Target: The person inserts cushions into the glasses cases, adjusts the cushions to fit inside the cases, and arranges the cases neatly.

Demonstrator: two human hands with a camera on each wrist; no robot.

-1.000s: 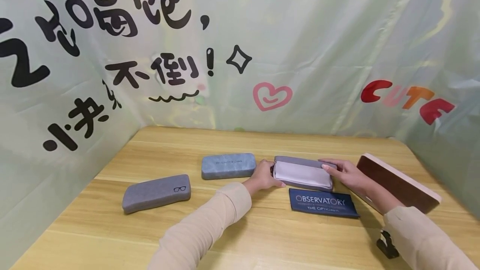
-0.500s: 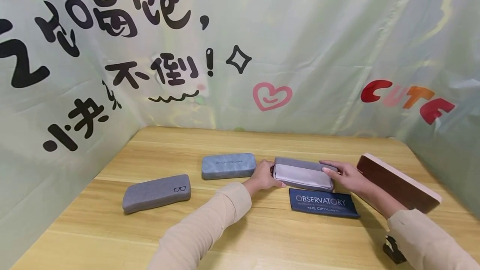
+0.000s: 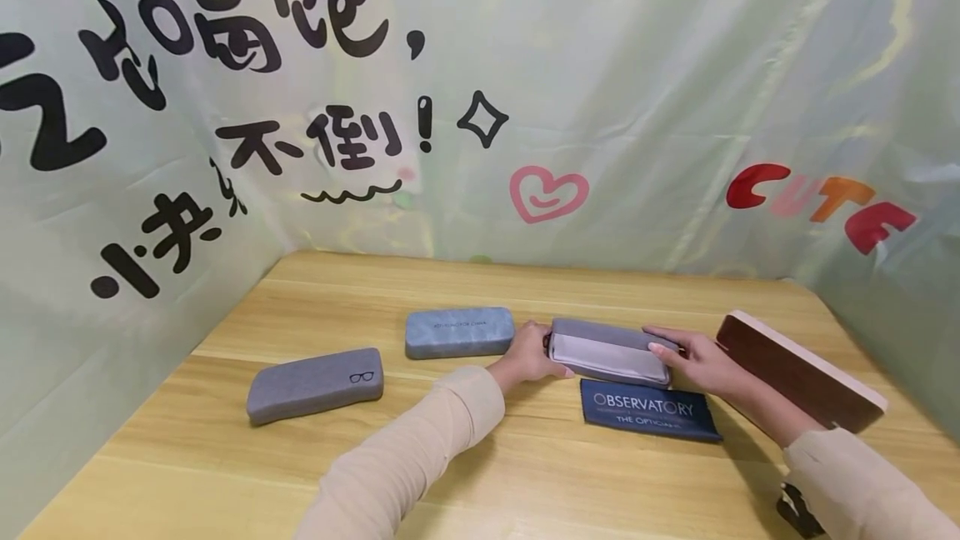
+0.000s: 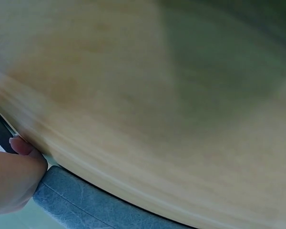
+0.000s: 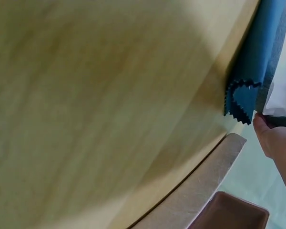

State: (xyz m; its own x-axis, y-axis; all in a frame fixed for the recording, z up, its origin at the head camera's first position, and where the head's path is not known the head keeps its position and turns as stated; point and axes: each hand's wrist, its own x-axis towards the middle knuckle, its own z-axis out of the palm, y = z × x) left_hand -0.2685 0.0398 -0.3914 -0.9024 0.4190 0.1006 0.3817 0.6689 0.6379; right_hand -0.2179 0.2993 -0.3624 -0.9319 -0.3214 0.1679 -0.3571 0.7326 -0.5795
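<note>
Wooden table (image 3: 187,457), handheld case (image 3: 609,357), pale inside

**Both hands had a grip**

From where I stood, left arm (image 3: 408,448) and right arm (image 3: 862,473) reached forward, wrists bare. Left hand (image 3: 527,354) was curled, thumb pointing right. Right hand (image 3: 699,361) faced it, thumb and index finger aimed left, tips apart.

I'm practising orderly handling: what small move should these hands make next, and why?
Probably shift the grey-and-lavender case slightly toward the backdrop: the left hand and right hand hold it near opposite ends, and the dark blue cloth lies close along its near side.
</note>
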